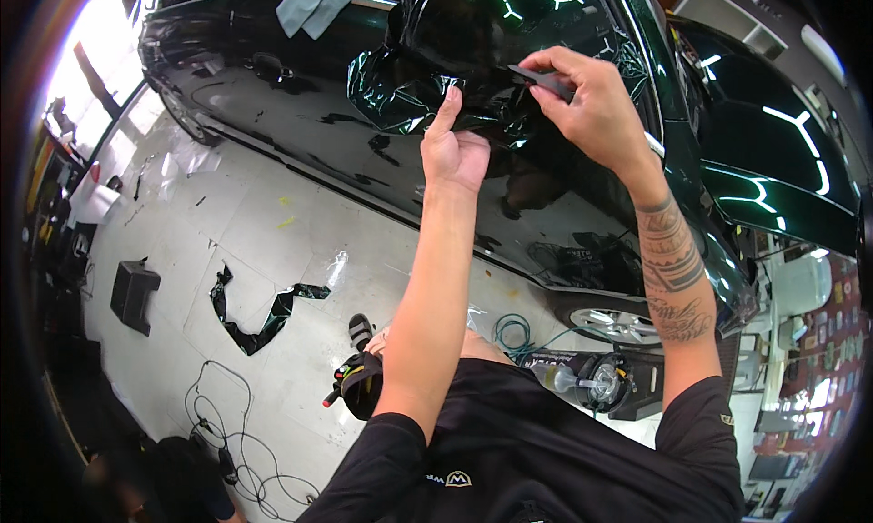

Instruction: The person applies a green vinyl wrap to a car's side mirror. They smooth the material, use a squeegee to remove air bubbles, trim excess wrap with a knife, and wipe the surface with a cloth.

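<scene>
My right hand [596, 105] has its fingers pinched on a dark squeegee [544, 80], long axis pointing left onto the crumpled green film [409, 91]; my left hand [455, 145] (forefinger up) presses that film on the car door [300, 114].

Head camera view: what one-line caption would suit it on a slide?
Left hand presses crumpled dark green film on a glossy car door while right hand grips a dark squeegee.

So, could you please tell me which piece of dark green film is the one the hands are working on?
The crumpled film on the car's side, under the left hand and right hand. The other, a loose film strip, lies untouched on the floor.
</scene>
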Demonstrator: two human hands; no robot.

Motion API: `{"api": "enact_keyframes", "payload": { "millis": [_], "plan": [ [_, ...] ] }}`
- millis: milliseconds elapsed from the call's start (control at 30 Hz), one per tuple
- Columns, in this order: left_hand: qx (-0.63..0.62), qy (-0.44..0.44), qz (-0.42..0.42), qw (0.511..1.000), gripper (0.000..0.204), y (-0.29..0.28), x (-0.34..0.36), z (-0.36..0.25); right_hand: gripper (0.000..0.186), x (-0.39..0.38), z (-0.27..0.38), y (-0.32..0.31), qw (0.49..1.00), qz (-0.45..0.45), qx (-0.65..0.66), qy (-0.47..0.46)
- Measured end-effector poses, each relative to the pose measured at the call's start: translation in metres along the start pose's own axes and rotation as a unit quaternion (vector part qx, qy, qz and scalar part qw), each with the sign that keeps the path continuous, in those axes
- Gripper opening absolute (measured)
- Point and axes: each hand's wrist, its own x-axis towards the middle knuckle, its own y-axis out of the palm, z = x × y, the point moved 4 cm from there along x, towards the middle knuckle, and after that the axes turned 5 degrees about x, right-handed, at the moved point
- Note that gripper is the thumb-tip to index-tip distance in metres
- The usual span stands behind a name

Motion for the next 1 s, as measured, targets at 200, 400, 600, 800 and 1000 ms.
{"api": "enact_keyframes", "payload": {
  "millis": [200,400,600,800,1000],
  "plan": [
    [-0.071,-0.048,0.027,0.996,0.027,-0.011,0.002,0.004,0.032,0.024,0.032,0.019,0.983,-0.002,-0.145,-0.108],
    [-0.068,-0.075,0.022,0.995,0.033,-0.023,0.007,0.014,0.037,0.034,0.042,0.025,0.901,-0.096,-0.381,-0.184],
    [-0.102,-0.082,0.096,0.987,0.042,-0.027,0.020,0.026,0.042,0.044,0.027,0.032,0.918,-0.068,-0.370,-0.126],
    [-0.084,-0.088,0.095,0.988,0.043,-0.032,0.020,0.025,0.044,0.063,0.044,0.023,0.940,-0.036,-0.330,-0.076],
    [-0.085,-0.094,0.061,0.990,0.042,-0.031,0.016,0.025,0.056,0.071,0.047,0.028,0.943,-0.012,-0.332,-0.003]
  ]
}}
